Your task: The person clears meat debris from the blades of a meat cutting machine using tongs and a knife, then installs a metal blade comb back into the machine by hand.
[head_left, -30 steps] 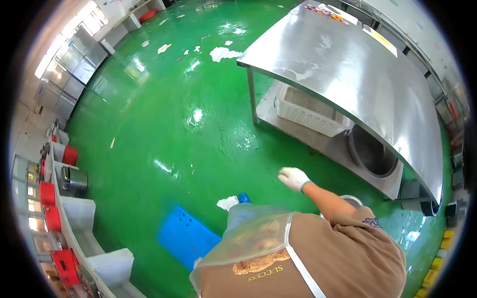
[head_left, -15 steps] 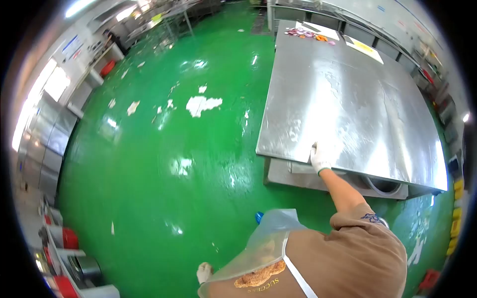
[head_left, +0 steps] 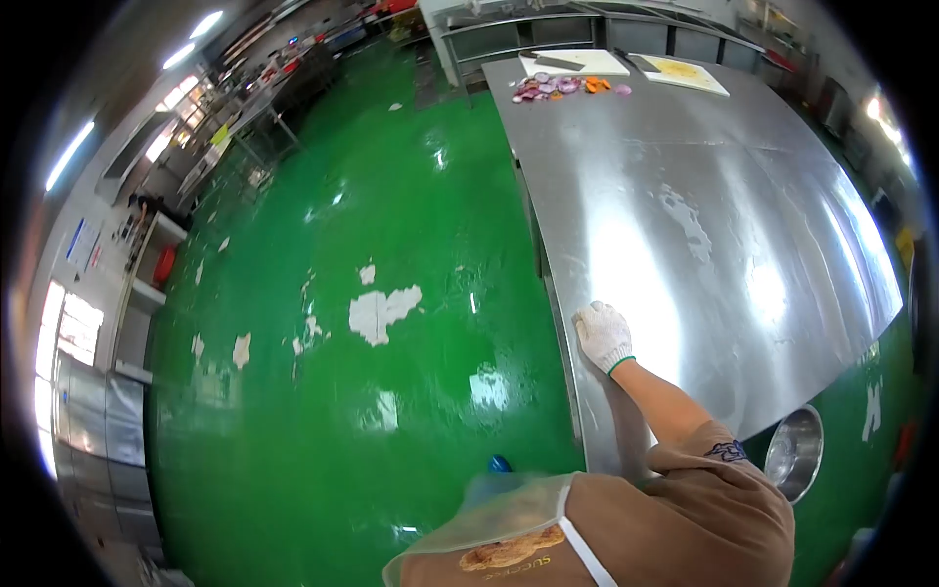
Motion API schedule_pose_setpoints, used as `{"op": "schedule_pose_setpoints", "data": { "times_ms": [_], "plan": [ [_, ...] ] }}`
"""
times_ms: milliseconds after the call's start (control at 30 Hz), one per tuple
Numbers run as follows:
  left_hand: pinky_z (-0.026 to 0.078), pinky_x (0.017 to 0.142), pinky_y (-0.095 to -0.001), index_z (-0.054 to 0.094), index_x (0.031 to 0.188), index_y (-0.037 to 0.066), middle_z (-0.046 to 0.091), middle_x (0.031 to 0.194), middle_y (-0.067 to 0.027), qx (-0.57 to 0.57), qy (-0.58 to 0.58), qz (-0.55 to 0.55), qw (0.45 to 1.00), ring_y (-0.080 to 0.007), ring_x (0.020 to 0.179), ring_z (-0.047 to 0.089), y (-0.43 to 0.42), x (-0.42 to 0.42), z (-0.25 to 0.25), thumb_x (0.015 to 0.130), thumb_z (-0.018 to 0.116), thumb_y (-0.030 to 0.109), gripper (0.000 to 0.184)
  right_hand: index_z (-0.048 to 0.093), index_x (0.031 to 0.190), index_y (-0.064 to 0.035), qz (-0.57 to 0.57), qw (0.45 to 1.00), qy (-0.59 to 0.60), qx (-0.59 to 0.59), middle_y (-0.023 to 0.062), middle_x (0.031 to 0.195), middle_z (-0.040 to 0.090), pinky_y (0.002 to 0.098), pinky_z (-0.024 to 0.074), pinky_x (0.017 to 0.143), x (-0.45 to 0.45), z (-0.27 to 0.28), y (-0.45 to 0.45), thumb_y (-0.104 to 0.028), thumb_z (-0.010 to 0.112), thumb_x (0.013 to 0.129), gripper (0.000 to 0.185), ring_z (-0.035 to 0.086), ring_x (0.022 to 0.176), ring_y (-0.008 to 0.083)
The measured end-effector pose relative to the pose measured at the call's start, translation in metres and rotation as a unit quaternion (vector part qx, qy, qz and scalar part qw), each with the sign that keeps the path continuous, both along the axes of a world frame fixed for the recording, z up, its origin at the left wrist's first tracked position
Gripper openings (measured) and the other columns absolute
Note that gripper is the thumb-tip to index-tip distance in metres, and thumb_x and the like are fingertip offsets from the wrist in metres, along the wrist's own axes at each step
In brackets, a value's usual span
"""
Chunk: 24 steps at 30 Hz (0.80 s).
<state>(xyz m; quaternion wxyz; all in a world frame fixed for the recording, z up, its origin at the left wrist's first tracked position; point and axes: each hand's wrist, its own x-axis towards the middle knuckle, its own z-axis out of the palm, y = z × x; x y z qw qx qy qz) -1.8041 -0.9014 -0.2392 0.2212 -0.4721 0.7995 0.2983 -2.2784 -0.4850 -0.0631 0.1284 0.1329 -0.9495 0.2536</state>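
My right hand (head_left: pixel 603 335), in a white knit glove with a green cuff, rests on the steel table (head_left: pixel 675 166) near its left edge. Its fingers look curled in, and anything under them is hidden. My left hand is out of view. At the table's far end, beyond the hand's reach, lie a pile of cut purple onion (head_left: pixel 548 88) and orange pieces (head_left: pixel 595 86). Behind them is a white cutting board (head_left: pixel 597 65) with a knife (head_left: pixel 554 62); a second board (head_left: pixel 690 78), yellow-stained, has another knife (head_left: pixel 641 63).
A steel basin (head_left: pixel 794 452) is beside the table's near right corner. The green floor (head_left: pixel 293 440) looks wet, with worn pale patches (head_left: pixel 381 313). Steel cabinets (head_left: pixel 98 411) line the left wall, and a red tub (head_left: pixel 164 264) is farther back.
My view has turned, so the table now reaches nearer to me. My right hand has gone from the table's near edge onto its top by the left edge. My left hand has left view.
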Motion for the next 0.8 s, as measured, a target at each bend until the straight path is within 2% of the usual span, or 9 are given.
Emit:
{"op": "schedule_pose_setpoints", "data": {
  "times_ms": [267, 367, 400, 433, 467, 533, 600, 667, 800],
  "plan": [
    [0.052, 0.077, -0.0418, 0.069, 0.096, 0.006, 0.067, 0.085, -0.0115, -0.085, -0.086, -0.200, 0.972, -0.0244, 0.078, 0.062, -0.222, -0.186, -0.038, 0.095, 0.050, 0.020, 0.024, 0.066, 0.084, -0.0069, -0.073, 0.997, -0.015, 0.014, 0.0155, 0.085, 0.063, 0.0469, 0.0482, 0.078, -0.044, 0.010, -0.021, -0.016, 0.056, 0.089, 0.014, 0.060, 0.086, 0.0354],
    [0.052, 0.079, -0.0425, 0.070, 0.096, 0.006, 0.068, 0.086, -0.0120, -0.276, -0.098, -0.436, 0.851, -0.0251, 0.079, 0.063, -0.344, -0.307, -0.068, 0.095, 0.050, 0.021, 0.025, 0.068, 0.085, -0.0087, -0.095, 0.994, -0.041, 0.022, 0.0146, 0.085, 0.064, 0.0465, 0.0489, 0.078, -0.054, 0.014, -0.028, -0.018, 0.056, 0.089, 0.015, 0.062, 0.087, 0.0347],
    [0.052, 0.076, -0.0412, 0.070, 0.099, 0.006, 0.068, 0.086, -0.0117, -0.236, 0.005, -0.350, 0.907, -0.0242, 0.077, 0.062, -0.343, -0.365, -0.053, 0.094, 0.051, 0.023, 0.026, 0.067, 0.085, -0.0086, -0.097, 0.993, -0.057, 0.027, 0.0146, 0.085, 0.064, 0.0465, 0.0487, 0.077, -0.056, 0.022, -0.029, -0.018, 0.057, 0.089, 0.015, 0.061, 0.086, 0.0349],
    [0.052, 0.074, -0.0399, 0.070, 0.102, 0.006, 0.068, 0.087, -0.0114, -0.188, 0.120, -0.266, 0.938, -0.0234, 0.075, 0.062, -0.303, -0.449, 0.018, 0.094, 0.051, 0.025, 0.027, 0.067, 0.085, -0.0085, -0.099, 0.991, -0.077, 0.033, 0.0145, 0.084, 0.064, 0.0464, 0.0485, 0.077, -0.058, 0.025, -0.030, -0.017, 0.057, 0.088, 0.014, 0.061, 0.086, 0.0350],
    [0.052, 0.069, -0.0375, 0.070, 0.101, 0.006, 0.066, 0.083, -0.0125, -0.032, 0.240, -0.157, 0.957, -0.0223, 0.072, 0.061, -0.261, -0.515, 0.064, 0.092, 0.054, 0.028, 0.028, 0.067, 0.085, -0.0085, -0.121, 0.989, -0.079, 0.039, 0.0146, 0.084, 0.064, 0.0464, 0.0485, 0.077, -0.059, 0.024, -0.032, -0.017, 0.058, 0.088, 0.013, 0.061, 0.085, 0.0351],
    [0.051, 0.078, -0.0471, 0.067, 0.112, 0.006, 0.070, 0.094, -0.0164, 0.105, 0.211, -0.058, 0.970, -0.0366, 0.089, 0.065, -0.226, -0.621, 0.061, 0.093, 0.050, 0.034, 0.038, 0.066, 0.085, -0.0083, -0.158, 0.983, -0.082, 0.052, 0.0146, 0.083, 0.064, 0.0465, 0.0484, 0.077, -0.071, 0.020, -0.037, -0.015, 0.059, 0.087, 0.011, 0.061, 0.084, 0.0353],
    [0.053, 0.072, -0.0382, 0.067, 0.112, 0.010, 0.067, 0.088, -0.0163, 0.067, 0.223, -0.220, 0.947, -0.0257, 0.076, 0.065, -0.208, -0.701, 0.027, 0.093, 0.054, 0.031, 0.032, 0.065, 0.086, -0.0089, -0.182, 0.979, -0.077, 0.044, 0.0145, 0.083, 0.063, 0.0465, 0.0481, 0.077, -0.096, 0.020, -0.040, -0.013, 0.059, 0.085, 0.007, 0.060, 0.083, 0.0351],
    [0.053, 0.086, -0.0436, 0.065, 0.119, 0.012, 0.070, 0.105, -0.0194, -0.062, 0.207, -0.450, 0.866, -0.0345, 0.094, 0.068, -0.159, -0.761, 0.031, 0.092, 0.054, 0.035, 0.037, 0.065, 0.086, -0.0091, -0.197, 0.977, -0.071, 0.035, 0.0143, 0.082, 0.063, 0.0465, 0.0480, 0.076, -0.122, 0.016, -0.044, -0.012, 0.059, 0.085, 0.007, 0.060, 0.082, 0.0349],
    [0.048, 0.098, -0.0473, 0.065, 0.122, 0.013, 0.065, 0.122, -0.0208, 0.000, 0.054, -0.622, 0.781, -0.0401, 0.110, 0.063, -0.063, -0.839, 0.103, 0.093, 0.052, 0.036, 0.039, 0.063, 0.084, -0.0084, -0.264, 0.963, -0.050, 0.006, 0.0133, 0.082, 0.061, 0.0463, 0.0470, 0.076, -0.194, 0.011, -0.052, -0.009, 0.061, 0.082, 0.003, 0.059, 0.080, 0.0352]
  ]
}}
